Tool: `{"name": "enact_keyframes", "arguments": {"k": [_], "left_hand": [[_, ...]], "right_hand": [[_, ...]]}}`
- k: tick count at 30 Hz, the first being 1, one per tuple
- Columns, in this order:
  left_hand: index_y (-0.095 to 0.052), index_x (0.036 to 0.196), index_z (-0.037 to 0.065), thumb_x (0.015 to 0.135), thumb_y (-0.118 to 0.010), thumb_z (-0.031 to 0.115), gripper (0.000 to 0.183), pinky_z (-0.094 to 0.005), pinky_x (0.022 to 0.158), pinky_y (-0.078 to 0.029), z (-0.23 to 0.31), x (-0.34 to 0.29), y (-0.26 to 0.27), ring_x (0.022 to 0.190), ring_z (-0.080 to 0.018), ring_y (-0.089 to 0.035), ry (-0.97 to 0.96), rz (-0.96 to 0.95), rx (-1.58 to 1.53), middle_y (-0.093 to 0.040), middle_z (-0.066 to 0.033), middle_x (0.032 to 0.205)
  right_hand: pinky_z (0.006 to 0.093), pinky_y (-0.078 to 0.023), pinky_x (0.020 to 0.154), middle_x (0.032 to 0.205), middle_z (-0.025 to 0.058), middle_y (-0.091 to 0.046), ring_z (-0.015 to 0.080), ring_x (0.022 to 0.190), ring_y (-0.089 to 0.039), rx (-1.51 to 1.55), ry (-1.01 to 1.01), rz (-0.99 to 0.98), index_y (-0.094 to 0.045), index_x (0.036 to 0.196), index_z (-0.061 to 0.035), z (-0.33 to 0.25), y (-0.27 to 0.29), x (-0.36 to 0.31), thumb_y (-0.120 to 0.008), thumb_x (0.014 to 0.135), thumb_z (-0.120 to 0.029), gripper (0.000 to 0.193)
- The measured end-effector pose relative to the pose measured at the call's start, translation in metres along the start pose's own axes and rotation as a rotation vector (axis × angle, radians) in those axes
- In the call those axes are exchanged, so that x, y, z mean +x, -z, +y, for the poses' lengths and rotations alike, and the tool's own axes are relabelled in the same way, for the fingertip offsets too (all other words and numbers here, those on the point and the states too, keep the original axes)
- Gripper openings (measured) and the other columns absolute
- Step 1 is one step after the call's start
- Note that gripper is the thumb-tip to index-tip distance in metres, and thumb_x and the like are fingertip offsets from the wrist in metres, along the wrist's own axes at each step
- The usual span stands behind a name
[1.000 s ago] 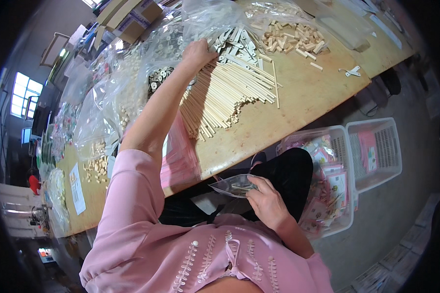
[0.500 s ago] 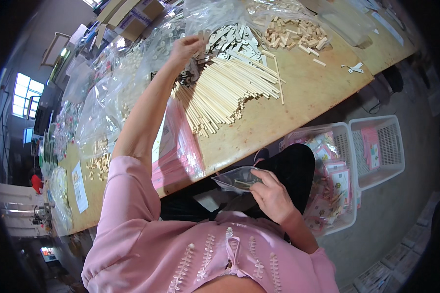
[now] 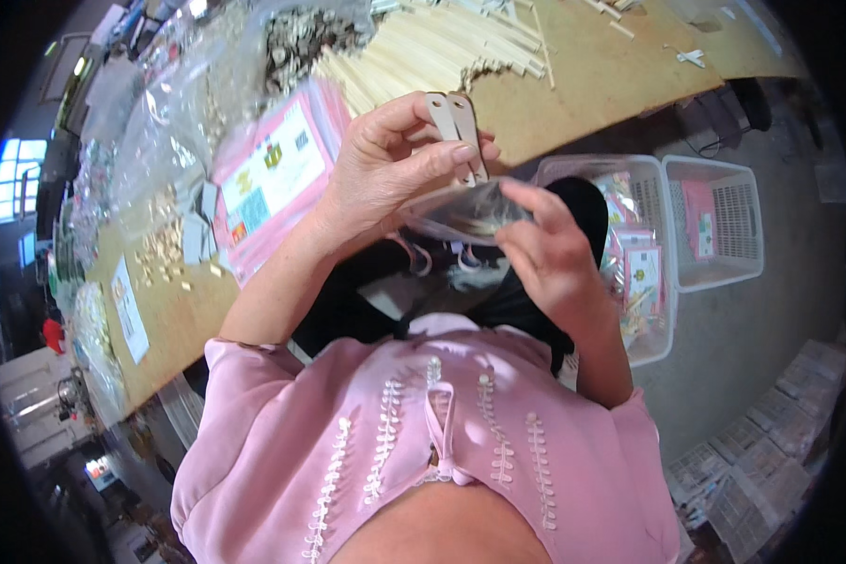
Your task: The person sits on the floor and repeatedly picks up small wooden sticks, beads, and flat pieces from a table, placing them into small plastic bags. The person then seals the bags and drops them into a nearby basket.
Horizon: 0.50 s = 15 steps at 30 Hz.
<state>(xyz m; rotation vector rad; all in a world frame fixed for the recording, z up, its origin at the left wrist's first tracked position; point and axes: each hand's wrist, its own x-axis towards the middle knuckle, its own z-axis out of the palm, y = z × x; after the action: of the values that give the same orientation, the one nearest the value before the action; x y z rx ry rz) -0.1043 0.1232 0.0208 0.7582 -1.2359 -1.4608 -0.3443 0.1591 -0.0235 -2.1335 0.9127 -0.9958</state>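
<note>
Two flat white strips (image 3: 453, 122) with holes at their ends are pinched between the thumb and fingers of my left hand (image 3: 376, 174). They stand nearly upright just above the mouth of a small clear plastic bag (image 3: 456, 214). My right hand (image 3: 556, 249) grips that bag by its right edge, over my lap. Something thin and pale shows inside the bag, too blurred to name. Behind my left hand, a fan of thin wooden sticks (image 3: 409, 54) lies on the table.
Left of my left arm lie pink printed packets (image 3: 277, 160) and small wooden blocks (image 3: 164, 246). Small dark parts (image 3: 315, 42) are heaped farther back. A basket of filled packets (image 3: 665, 320) and another white basket (image 3: 759, 226) stand right of my knee, below the table edge (image 3: 620, 124).
My left hand has come back from the pile of white strips on the table to the bag, with two strips in it. My right hand and the bag have risen toward it.
</note>
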Motion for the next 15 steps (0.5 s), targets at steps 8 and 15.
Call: {"name": "enact_keyframes", "arguments": {"k": [8, 15], "left_hand": [[-0.062, 0.114, -0.005, 0.095, -0.065, -0.010, 0.020, -0.0427, 0.094, -0.063, 0.014, -0.059, 0.024, 0.116, -0.0328, -0.071, -0.589, 0.017, 0.256, -0.071, -0.0219, 0.118], [-0.068, 0.110, 0.006, 0.083, -0.080, 0.001, 0.030, -0.0493, 0.115, -0.040, 0.017, -0.096, 0.007, 0.130, -0.0314, -0.064, -0.507, 0.019, 0.664, -0.082, -0.0051, 0.107]], "right_hand": [[0.0465, -0.054, 0.104, 0.134, 0.0246, -0.064, 0.0422, 0.126, -0.063, -0.236, 0.169, -0.013, -0.069, 0.093, 0.0062, -0.043, -0.007, -0.010, -0.073, 0.077, 0.006, 0.016], [0.0463, -0.055, 0.103, 0.135, 0.0240, -0.063, 0.0421, 0.126, -0.063, -0.280, 0.235, -0.078, -0.070, 0.093, 0.0070, -0.062, -0.017, -0.011, -0.074, 0.077, 0.005, 0.017]]}}
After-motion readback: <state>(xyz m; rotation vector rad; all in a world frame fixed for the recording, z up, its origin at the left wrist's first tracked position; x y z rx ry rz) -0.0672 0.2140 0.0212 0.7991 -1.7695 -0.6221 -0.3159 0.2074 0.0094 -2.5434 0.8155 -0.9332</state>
